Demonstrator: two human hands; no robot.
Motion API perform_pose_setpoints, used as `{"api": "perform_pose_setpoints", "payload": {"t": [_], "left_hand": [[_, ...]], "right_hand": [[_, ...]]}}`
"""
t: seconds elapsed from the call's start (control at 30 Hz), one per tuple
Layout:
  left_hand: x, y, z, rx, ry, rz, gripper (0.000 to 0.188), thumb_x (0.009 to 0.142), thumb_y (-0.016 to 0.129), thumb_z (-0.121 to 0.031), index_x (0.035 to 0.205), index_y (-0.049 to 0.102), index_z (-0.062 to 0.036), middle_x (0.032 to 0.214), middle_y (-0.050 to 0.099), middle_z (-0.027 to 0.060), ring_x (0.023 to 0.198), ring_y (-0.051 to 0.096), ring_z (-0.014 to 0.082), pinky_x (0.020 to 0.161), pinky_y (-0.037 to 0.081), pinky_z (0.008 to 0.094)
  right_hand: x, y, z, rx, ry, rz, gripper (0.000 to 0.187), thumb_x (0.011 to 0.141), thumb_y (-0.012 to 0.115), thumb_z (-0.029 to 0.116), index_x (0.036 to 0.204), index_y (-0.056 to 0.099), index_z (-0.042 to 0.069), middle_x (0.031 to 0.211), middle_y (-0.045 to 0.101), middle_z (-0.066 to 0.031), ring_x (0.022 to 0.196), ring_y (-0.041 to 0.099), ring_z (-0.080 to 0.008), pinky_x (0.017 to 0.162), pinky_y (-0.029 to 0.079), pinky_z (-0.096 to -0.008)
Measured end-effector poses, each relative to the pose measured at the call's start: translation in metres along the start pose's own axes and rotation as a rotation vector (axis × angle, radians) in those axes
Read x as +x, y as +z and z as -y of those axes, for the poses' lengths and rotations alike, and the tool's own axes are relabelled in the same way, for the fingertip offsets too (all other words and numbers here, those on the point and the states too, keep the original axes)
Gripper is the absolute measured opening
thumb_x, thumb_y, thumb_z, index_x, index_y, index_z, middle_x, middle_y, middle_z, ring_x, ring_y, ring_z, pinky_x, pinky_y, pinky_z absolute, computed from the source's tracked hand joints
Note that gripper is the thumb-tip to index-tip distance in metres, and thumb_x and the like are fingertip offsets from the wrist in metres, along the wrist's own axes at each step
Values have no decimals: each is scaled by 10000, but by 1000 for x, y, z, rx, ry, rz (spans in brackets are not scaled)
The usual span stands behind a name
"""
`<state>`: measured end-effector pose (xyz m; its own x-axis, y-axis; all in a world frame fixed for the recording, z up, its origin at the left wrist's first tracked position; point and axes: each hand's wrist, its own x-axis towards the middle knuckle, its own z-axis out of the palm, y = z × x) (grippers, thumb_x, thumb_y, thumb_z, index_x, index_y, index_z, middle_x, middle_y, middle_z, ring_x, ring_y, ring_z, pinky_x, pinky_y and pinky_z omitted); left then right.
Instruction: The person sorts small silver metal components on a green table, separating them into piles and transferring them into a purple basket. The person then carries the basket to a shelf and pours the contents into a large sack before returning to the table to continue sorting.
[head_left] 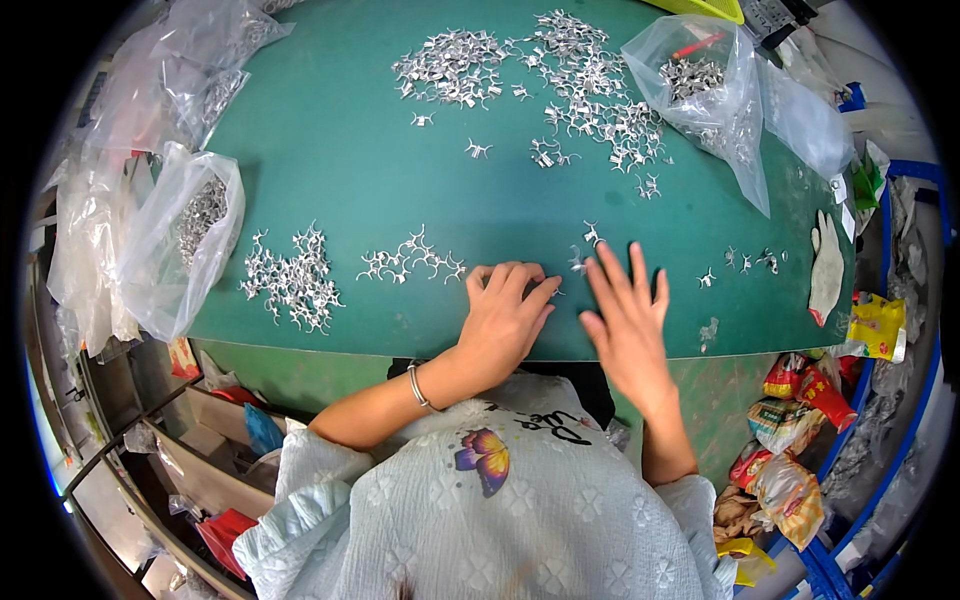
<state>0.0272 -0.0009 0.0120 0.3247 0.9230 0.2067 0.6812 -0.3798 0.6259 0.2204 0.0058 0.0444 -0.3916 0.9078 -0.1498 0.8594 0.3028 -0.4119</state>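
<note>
My left hand [508,312] is bent over the near part of the green table, its fingers curled and pressed together. A sliver of metal shows by its fingertips; what they hold is mostly hidden. To its right, my right hand [632,325] has its fingers stretched out and apart. Just beyond those fingertips lie a small silver metal clip with curved prongs [592,234] and a blurred one [577,260]. Left of my left hand is a loose row of such clips [412,256], with a denser pile [292,278] farther left.
Big clip heaps [455,68] lie at the far side of the green table [370,170]. Clear plastic bags of metal parts stand at the left [205,220] and far right [700,90]. A white glove [826,268] and several stray clips [768,260] lie at the right.
</note>
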Motion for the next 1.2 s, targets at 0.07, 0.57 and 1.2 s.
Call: {"api": "perform_pose_setpoints", "payload": {"t": [0.07,0.57,1.2], "left_hand": [[1,-3,-1,3,-17,-15,390,784,706,-82,1163,616,-62,1081,560,79,1013,517,255,867,339,445],[-7,12,-6,-114,106,24,318,795,699,-58,1103,622,-59,1042,583,81,936,558,243,809,375,410],[-23,-38,35,168,-142,-137,251,756,709,-7,1000,681,-60,1082,598,67,1022,548,251,897,338,389]], "right_hand": [[-7,1,12,19,28,11,538,878,626,169,1391,478,107,1521,329,-81,1433,186,-393,1100,132,-647],[-12,-6,-14,-95,99,-76,518,914,576,165,1411,449,95,1507,362,-35,1436,218,-357,1113,117,-639],[-31,-7,-53,-293,250,-182,615,899,610,283,1434,402,61,1526,331,-106,1439,234,-335,1118,196,-577]]}}
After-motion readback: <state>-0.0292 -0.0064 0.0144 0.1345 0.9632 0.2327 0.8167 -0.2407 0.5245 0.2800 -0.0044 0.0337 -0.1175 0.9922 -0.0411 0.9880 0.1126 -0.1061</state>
